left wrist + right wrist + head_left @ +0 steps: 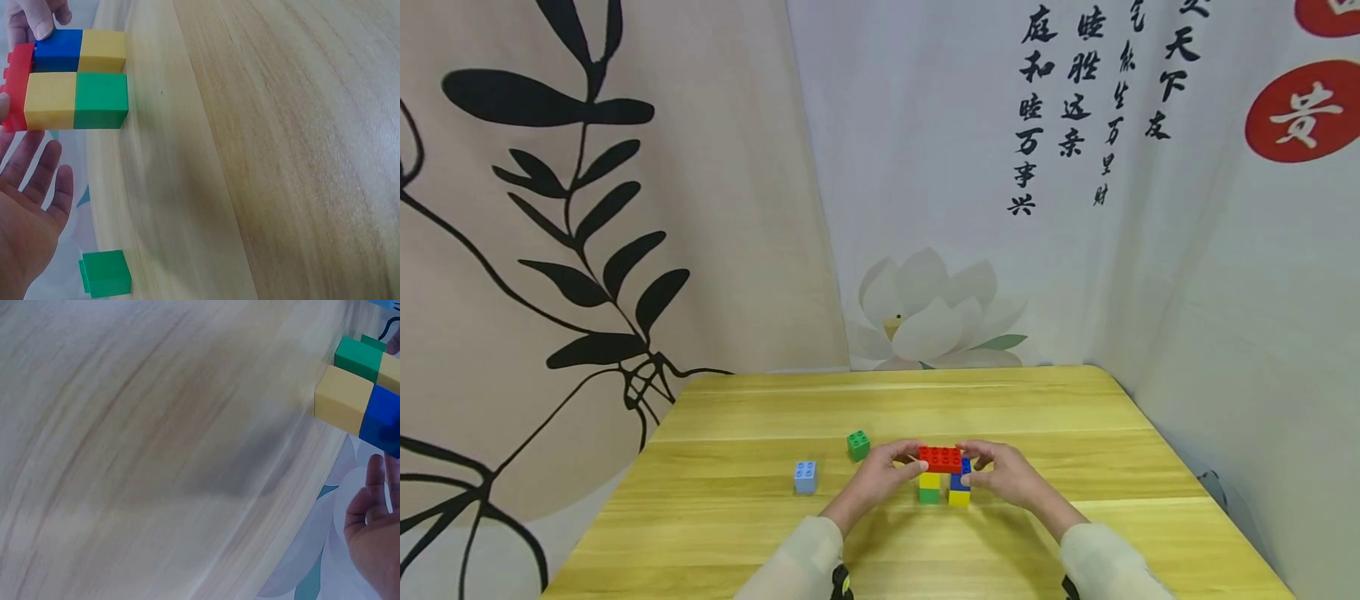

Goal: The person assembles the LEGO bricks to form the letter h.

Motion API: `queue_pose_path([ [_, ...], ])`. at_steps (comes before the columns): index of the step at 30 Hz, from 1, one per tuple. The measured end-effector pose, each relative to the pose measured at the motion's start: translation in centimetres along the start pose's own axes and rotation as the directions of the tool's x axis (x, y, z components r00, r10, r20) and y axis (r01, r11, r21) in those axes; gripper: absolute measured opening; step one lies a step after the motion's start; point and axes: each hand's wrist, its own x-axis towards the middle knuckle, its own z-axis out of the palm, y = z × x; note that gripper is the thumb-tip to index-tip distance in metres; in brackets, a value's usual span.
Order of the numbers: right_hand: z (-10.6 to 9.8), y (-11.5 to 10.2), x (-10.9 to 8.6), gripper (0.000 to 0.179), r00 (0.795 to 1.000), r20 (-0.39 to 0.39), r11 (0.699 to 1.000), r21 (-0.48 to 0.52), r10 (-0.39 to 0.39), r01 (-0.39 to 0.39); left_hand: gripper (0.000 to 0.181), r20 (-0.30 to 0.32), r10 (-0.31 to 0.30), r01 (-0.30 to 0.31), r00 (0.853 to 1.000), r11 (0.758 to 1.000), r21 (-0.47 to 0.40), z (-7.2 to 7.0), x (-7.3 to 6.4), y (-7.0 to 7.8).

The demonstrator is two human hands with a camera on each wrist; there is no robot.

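A long red building brick lies across the top of two short columns. The left column is a yellow brick over a green brick; the right one is a blue brick over a second yellow brick. My left hand pinches the left end of the red brick, thumb in front. With thumb and fingertips my right hand holds the blue brick at its upper right. In the left wrist view the blue brick juts past the red brick's end.
Left of the columns, a loose green brick and a light blue brick stand on the wooden table. A printed curtain hangs behind the table's far edge.
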Motion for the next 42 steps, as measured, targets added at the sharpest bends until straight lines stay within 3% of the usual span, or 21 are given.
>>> queue_pose_path([
  [12,-0.2,-0.7,-0.1,0.051,1.000,0.001,1.000,-0.008,-0.002,0.002,0.034,-0.007,0.001,-0.002,1.000,1.000,-0.031,0.1,0.1,-0.2],
  [30,-0.2,-1.0,0.5,0.035,1.000,-0.012,0.999,0.027,-0.021,0.022,0.039,0.018,0.001,-0.002,1.000,1.000,0.005,-0.5,0.4,0.1],
  [42,0.0,-0.9,0.2,0.038,1.000,-0.021,0.999,0.033,-0.013,0.013,0.038,0.026,0.004,-0.004,1.000,1.000,0.011,-0.5,0.2,0.1],
])
